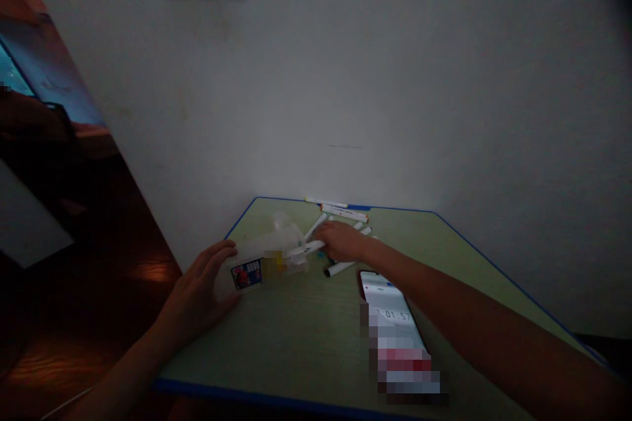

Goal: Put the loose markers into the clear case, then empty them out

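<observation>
My left hand [200, 286] is wrapped around the closed end of a clear plastic container [279, 240], which lies on its side with a dark printed label [255, 273]. Its open mouth faces right. In my right hand [340, 241], the fingers are closed on a white marker [310, 248] that points left, its tip at or inside the container's mouth. Several white markers lie loose around the right hand, among them one with orange ends [345, 214] behind it and one with a black end [340, 269] in front. My right hand partly hides some of them.
A phone [390, 306] showing a timer lies on the pale green table [296, 348], under my right forearm's inner side. The table has a blue edge and meets a grey wall [395, 79]. A marker [326, 202] lies at the far edge. Dark wooden floor shows at left.
</observation>
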Demonstrator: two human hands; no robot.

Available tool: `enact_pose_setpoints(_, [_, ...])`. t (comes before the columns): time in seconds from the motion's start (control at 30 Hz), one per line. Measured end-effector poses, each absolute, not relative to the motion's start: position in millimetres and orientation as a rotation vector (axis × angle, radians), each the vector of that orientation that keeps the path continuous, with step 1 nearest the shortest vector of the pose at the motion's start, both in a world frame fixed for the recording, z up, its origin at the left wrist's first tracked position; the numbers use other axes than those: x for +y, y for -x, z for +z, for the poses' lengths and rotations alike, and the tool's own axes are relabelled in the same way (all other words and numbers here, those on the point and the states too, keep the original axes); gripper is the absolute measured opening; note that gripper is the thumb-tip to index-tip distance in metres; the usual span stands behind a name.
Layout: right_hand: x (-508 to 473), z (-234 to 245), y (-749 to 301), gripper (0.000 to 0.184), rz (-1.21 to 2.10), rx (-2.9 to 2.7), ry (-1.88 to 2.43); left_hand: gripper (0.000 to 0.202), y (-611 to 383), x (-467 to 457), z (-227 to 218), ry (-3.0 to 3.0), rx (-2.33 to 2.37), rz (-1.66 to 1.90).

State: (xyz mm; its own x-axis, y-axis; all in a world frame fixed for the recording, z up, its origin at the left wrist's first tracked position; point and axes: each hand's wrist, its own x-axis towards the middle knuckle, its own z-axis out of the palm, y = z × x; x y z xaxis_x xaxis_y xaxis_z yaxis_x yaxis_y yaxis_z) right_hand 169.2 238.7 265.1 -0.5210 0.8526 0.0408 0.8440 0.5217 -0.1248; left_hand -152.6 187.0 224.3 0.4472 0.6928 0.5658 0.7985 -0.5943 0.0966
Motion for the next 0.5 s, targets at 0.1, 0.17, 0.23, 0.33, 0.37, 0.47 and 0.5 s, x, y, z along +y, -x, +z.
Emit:
enact_pose_setpoints(0.1, [248.8,268.4,-193.6,0.022,-0.025,-2.656,1.613,0.058,160.5,186.5,224.2,2.467,-1.360,-0.867])
enact_pose_setpoints(0.17, [254.5,268.7,-211.5,0.024,-0.089,-2.632,1.718,0.057,166.7,186.5,222.8,2.449,-1.392,-0.880])
enact_pose_setpoints(0.23, [257.8,267.4,-227.8,0.025,-0.132,-2.600,1.823,0.056,172.9,186.3,220.0,2.448,-1.424,-0.899])
enact_pose_setpoints(0.33, [258.8,263.2,-246.2,0.029,-0.180,-2.562,1.948,0.054,181.8,185.4,214.1,2.459,-1.465,-0.932])
enact_pose_setpoints(0.37, [258.6,261.5,-250.6,0.030,-0.191,-2.553,1.978,0.054,184.5,185.0,212.0,2.460,-1.480,-0.945])
enact_pose_setpoints(0.47, [258.3,257.5,-259.1,0.031,-0.201,-2.539,2.036,0.056,192.5,184.3,206.6,2.470,-1.524,-0.972])
enact_pose_setpoints(0.5, [258.4,257.1,-260.3,0.032,-0.191,-2.541,2.041,0.056,195.0,184.3,205.2,2.474,-1.533,-0.978])
